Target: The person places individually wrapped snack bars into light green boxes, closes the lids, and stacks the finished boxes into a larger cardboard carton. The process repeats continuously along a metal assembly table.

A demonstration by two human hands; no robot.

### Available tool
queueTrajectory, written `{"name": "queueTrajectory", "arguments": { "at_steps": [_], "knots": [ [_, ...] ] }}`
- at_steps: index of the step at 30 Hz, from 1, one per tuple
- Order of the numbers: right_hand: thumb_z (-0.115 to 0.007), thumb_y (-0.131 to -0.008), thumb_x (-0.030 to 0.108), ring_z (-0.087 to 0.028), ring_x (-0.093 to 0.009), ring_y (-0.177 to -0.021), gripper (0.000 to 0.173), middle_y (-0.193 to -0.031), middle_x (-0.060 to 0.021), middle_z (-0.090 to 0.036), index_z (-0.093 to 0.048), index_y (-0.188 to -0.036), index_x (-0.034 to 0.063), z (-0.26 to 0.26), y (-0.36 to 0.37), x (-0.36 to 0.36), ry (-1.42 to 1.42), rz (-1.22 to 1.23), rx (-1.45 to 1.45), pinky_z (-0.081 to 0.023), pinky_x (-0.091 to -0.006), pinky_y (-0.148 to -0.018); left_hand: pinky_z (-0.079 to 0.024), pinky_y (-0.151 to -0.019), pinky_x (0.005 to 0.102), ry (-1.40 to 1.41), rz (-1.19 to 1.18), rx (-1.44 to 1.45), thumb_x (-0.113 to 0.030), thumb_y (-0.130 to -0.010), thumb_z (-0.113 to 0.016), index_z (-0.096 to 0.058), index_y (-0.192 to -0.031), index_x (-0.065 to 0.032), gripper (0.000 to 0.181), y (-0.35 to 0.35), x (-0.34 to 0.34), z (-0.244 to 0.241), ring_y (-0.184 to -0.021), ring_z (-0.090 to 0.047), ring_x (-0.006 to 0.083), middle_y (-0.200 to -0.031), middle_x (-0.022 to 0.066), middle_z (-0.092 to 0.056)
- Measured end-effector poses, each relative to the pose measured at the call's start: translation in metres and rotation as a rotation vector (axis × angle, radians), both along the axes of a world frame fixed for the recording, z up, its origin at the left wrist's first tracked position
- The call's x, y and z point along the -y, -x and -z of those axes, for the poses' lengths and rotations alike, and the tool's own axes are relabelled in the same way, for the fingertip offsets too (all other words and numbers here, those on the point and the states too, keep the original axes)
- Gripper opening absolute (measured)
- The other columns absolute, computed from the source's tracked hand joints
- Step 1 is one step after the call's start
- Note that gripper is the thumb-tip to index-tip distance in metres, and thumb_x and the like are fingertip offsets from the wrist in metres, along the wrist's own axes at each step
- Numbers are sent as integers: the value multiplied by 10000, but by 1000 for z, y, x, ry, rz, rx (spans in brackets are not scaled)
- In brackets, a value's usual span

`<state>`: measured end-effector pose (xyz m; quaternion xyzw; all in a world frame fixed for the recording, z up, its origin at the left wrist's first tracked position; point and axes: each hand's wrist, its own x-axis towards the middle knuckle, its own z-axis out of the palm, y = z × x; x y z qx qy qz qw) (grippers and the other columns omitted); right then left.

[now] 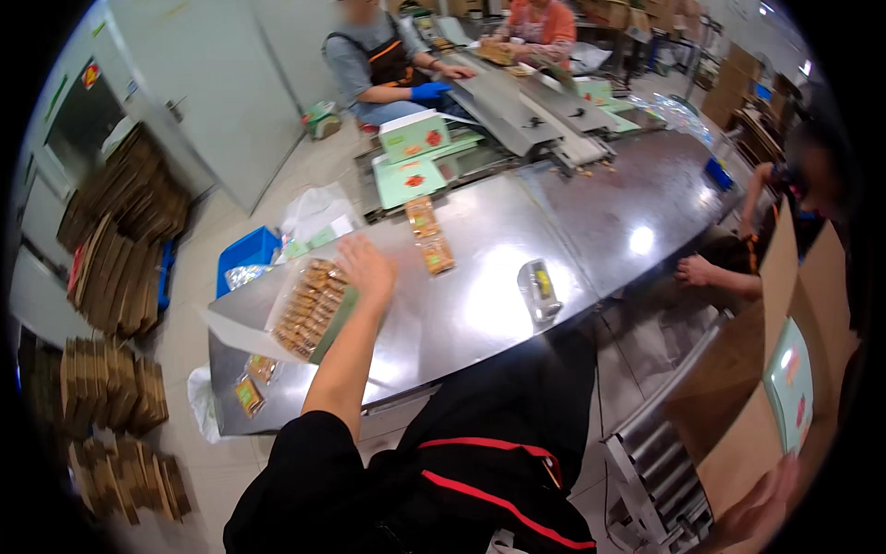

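My left hand (367, 266) reaches over the steel table at the far right side of an open paperboard box (332, 325). Its fingers are spread and extended, with nothing seen in them; whether they touch the box is unclear. Rows of wrapped snack bars (309, 308) fill this box. Two loose packs (249, 396) lie beside it near the table's left end. At the lower right, my right hand (761, 502) is blurred beside an open corrugated carton (734, 429). Its fingertips are close to a pale green printed box (789, 388) standing inside the carton.
Wrapped packs (429, 235) and a tape dispenser (540, 291) lie on the steel table (477, 291). A conveyor (554, 131) meets its far edge. The carton sits by a roller conveyor (657, 471). A co-worker (720, 270) sits at right; two others work behind. Flattened cartons (118, 277) stand left.
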<state>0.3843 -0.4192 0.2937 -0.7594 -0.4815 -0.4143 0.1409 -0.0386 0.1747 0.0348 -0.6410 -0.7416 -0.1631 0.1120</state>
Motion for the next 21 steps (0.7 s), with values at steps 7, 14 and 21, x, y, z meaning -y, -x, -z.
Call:
{"name": "queueTrajectory", "arguments": {
  "at_steps": [7,14,21],
  "knots": [
    [-705,-822,-29,-612,-354,-1041,326,-1190,-196,-648,-661,-1145,-22,72,105,-200,141,-696,-615,-486,-420,-913,-434,-1101,476,296,355,-141,-93,-845,-615,-739,-1095,-20,289,35,59,37,-1375,-467,383,-1468,175,-529],
    [-689,-914,58,-656,-196,-789,247,-1067,-132,-698,-683,-1151,-10,143,185,-367,327,-995,-1328,-517,-292,-735,-476,-1075,438,199,1213,160,-9,-830,-612,-664,-1258,-129,447,102,205,-11,-1334,-517,387,-1440,128,-564],
    [-544,-1046,308,-650,-196,-910,427,-1132,-131,-687,-610,-1307,-24,292,235,-486,387,-753,-1869,-524,-317,-777,-351,-1146,416,28,189,1252,-210,-1024,-543,-484,-1488,-63,490,152,182,46,-1403,-430,311,-1546,170,-431]
  ]
}}
